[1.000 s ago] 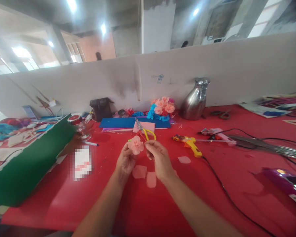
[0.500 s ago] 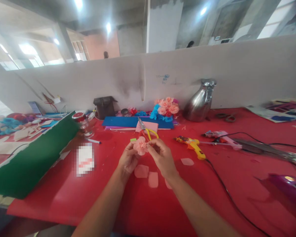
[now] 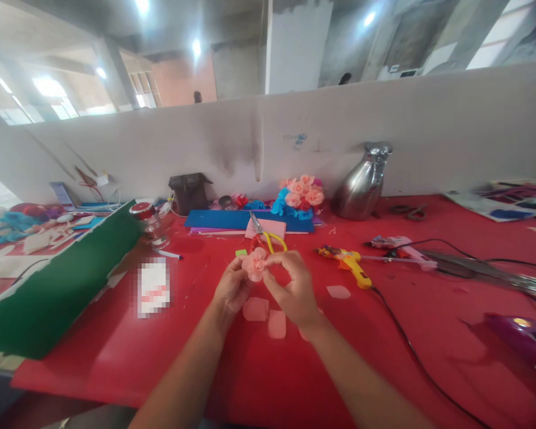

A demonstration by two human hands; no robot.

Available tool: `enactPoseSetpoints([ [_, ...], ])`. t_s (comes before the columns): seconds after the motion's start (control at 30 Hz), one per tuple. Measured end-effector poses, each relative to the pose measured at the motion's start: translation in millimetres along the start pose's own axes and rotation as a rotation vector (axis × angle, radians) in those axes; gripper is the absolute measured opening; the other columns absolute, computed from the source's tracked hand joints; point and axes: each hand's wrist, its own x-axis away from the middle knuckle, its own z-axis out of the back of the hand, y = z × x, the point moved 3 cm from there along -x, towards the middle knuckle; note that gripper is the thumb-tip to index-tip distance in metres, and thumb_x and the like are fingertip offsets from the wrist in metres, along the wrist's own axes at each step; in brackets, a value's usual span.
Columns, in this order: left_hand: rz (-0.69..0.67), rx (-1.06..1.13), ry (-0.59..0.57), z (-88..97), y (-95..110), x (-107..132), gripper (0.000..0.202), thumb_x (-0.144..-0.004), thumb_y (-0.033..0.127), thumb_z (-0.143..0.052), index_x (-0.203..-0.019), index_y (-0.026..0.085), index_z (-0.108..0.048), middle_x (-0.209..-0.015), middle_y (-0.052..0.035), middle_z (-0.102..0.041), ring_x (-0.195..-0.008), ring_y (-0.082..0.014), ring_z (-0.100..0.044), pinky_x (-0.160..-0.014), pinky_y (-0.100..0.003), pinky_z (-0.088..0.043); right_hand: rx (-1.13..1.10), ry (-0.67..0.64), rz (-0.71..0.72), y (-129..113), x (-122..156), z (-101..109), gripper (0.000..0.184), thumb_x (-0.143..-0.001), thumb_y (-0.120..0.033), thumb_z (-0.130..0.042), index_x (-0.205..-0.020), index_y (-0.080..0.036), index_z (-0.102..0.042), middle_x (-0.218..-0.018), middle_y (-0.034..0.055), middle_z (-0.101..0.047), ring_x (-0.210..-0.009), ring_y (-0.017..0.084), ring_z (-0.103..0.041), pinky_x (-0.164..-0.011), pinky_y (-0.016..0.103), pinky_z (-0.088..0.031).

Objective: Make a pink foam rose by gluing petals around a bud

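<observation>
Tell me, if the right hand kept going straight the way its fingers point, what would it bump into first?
The right hand points left at the pink paper flower, which its fingertips already pinch; beyond that comes the left hand.

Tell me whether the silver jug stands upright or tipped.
Upright: the silver jug rests on its base on the red table, spout on top.

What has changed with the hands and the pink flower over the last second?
The right hand has curled its fingers closer over the pink paper flower, pressing at its side. The left hand keeps its grip on the flower, at much the same spot above the red table. The cut pink petals, yellow-handled scissors and glue gun lie unmoved.
</observation>
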Motion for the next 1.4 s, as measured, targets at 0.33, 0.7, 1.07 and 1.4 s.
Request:
enactPoseSetpoints([
  [0.33, -0.007, -0.010, -0.014, 5.0, -2, -3, 0.024, -0.057, -0.003, -0.062, -0.075, 0.013, -0.061, -0.073, -0.0005, -0.065, -0.065, -0.0070, -0.059, -0.064, -0.016, -0.045, 0.079, -0.008, -0.085, 5, -2, -1, 0.007, -0.077, -0.027, -0.061, -0.074, -0.022, -0.063, -0.079, 0.0027, -0.060, -0.082, 0.020, -0.051, -0.078, 0.037, -0.041],
  [0.7, 0.049, 0.009, -0.011, 7.9, -5, -3, 0.025, -0.060, -0.003, -0.062, -0.081, 0.011, -0.062, -0.077, -0.0037, -0.066, -0.067, -0.0091, -0.061, -0.067, -0.018, -0.048, 0.048, -0.046, -0.148, 9, -2, -3, 0.017, -0.082, -0.027, -0.052, -0.067, -0.021, -0.056, -0.075, 0.0018, -0.058, -0.079, 0.019, -0.051, -0.079, 0.036, -0.038],
  [1.07, 0.175, 0.138, -0.051, 3.5, -12, -3, 0.035, -0.062, -0.005, -0.056, -0.092, 0.012, -0.062, -0.079, -0.0053, -0.067, -0.069, -0.0118, -0.062, -0.072, -0.023, -0.050, -0.179, -0.050, -0.296, 11, 2, -7, 0.012, -0.081, -0.027, -0.054, -0.075, -0.020, -0.060, -0.076, 0.0013, -0.063, -0.073, 0.016, -0.055, -0.071, 0.029, -0.041],
  [1.4, 0.211, 0.231, 0.009, 7.6, -9, -2, 0.045, -0.066, -0.009, -0.048, -0.103, 0.015, -0.059, -0.082, -0.0053, -0.066, -0.067, -0.0109, -0.061, -0.061, -0.020, -0.049, -0.389, 0.059, -0.547, 24, -2, -2, 0.027, -0.079, -0.038, -0.055, -0.060, -0.019, -0.054, -0.054, -0.0038, -0.047, -0.055, 0.011, -0.043, -0.055, 0.025, -0.033],
])
